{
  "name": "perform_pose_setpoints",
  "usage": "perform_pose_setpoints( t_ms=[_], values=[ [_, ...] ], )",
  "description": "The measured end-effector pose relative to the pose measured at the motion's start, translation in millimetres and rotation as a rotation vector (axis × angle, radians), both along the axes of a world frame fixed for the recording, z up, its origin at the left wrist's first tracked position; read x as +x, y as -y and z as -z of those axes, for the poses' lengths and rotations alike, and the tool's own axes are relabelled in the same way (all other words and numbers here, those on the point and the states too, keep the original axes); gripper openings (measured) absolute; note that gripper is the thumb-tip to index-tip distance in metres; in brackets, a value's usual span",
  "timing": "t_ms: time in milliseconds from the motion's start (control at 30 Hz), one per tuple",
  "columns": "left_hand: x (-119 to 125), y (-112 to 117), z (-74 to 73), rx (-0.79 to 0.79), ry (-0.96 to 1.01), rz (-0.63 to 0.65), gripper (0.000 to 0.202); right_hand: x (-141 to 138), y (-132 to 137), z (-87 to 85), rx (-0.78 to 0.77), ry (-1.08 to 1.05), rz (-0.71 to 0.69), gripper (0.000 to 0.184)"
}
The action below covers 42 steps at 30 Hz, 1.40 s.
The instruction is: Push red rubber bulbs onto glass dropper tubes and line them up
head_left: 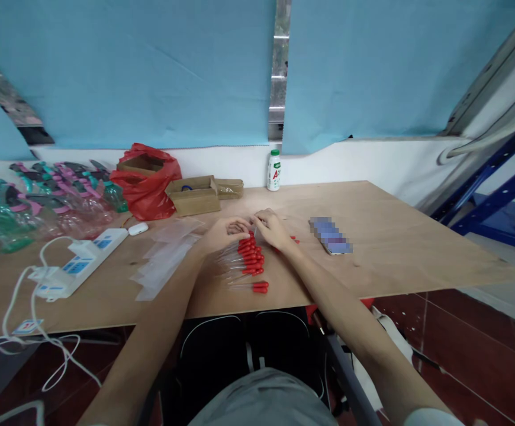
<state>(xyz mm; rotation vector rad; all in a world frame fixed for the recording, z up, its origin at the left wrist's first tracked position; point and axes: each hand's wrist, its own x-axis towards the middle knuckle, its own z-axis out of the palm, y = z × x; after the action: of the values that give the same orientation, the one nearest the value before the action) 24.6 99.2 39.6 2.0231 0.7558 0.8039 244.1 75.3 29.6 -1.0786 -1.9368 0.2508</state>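
Several glass droppers with red rubber bulbs (pixel 251 260) lie in a row on the wooden table (pixel 395 254), one a little apart near the front edge. My left hand (pixel 224 232) rests at the top of the row with its fingers curled over the red bulbs. My right hand (pixel 272 228) sits close beside it, fingers bent and pinched around a dropper. The fingertips of both hands meet above the row. A few more red bulbs show just right of my right hand. A stack of clear plastic bags (pixel 164 260) lies left of my left forearm.
A white power strip (pixel 80 263) with cables sits at the left. Behind it are bags of coloured parts (pixel 39 198), a red bag (pixel 144 180), a cardboard box (pixel 193 195) and a small white bottle (pixel 274 170). A phone (pixel 331 235) lies at the right.
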Motion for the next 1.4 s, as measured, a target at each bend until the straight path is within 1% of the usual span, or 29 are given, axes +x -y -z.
perform_pose_setpoints(
  t_ms=[133, 200, 233, 300, 333, 400, 467, 567, 667, 800, 833, 900, 967, 1000, 1100, 1200, 1300, 1400],
  values=[
    [-3, -5, -1.7, 0.078, 0.008, -0.144, 0.043, 1, -1, 0.7, -0.011, 0.0, 0.006, 0.038],
    [-7, -12, -0.5, 0.164, 0.019, -0.264, 0.036, 6, -3, 0.9, -0.019, 0.027, 0.048, 0.034],
    [-10, -17, 0.8, 0.225, 0.022, -0.348, 0.032, 9, -4, 0.6, -0.026, 0.064, 0.078, 0.032],
    [-18, -28, 5.1, 0.343, 0.01, -0.524, 0.025, 15, -3, -0.5, -0.049, 0.194, 0.128, 0.031],
    [-23, -33, 7.9, 0.377, -0.002, -0.602, 0.023, 18, -2, -1.2, -0.067, 0.279, 0.143, 0.037],
    [-33, -42, 13.9, 0.378, -0.06, -0.737, 0.023, 22, 2, -2.3, -0.112, 0.446, 0.154, 0.046],
    [-39, -47, 18.8, 0.361, -0.124, -0.797, 0.024, 22, 4, -2.6, -0.163, 0.561, 0.152, 0.043],
    [-41, -46, 20.9, 0.366, -0.159, -0.791, 0.024, 18, 4, -1.8, -0.205, 0.641, 0.169, 0.035],
    [-35, -40, 17.6, 0.374, -0.167, -0.757, 0.026, 16, 1, -2.2, -0.219, 0.657, 0.258, 0.028],
    [-26, -33, 12.5, 0.395, -0.158, -0.686, 0.027, 20, 2, -7.3, -0.279, 0.653, 0.379, 0.018],
    [-24, -31, 11.9, 0.403, -0.151, -0.673, 0.026, 22, 3, -9.0, -0.292, 0.652, 0.403, 0.018],
    [-22, -30, 11.8, 0.418, -0.137, -0.651, 0.025, 24, 6, -12.2, -0.299, 0.65, 0.441, 0.025],
    [-19, -28, 12.2, 0.429, -0.128, -0.633, 0.025, 26, 9, -14.3, -0.295, 0.65, 0.456, 0.03],
    [-18, -28, 12.3, 0.433, -0.126, -0.624, 0.025, 26, 9, -15.0, -0.298, 0.65, 0.454, 0.03],
    [-14, -25, 11.3, 0.436, -0.126, -0.594, 0.027, 27, 6, -15.8, -0.29, 0.606, 0.402, 0.025],
    [-9, -20, 8.3, 0.434, -0.121, -0.538, 0.033, 26, 0, -16.5, -0.163, 0.47, 0.247, 0.027],
    [-3, -12, 5.1, 0.451, -0.097, -0.409, 0.039, 18, -3, -17.2, -0.019, 0.296, 0.086, 0.028],
    [5, -4, 2.3, 0.473, -0.025, -0.252, 0.042, 7, 0, -17.4, 0.052, 0.173, -0.004, 0.02]
  ],
)
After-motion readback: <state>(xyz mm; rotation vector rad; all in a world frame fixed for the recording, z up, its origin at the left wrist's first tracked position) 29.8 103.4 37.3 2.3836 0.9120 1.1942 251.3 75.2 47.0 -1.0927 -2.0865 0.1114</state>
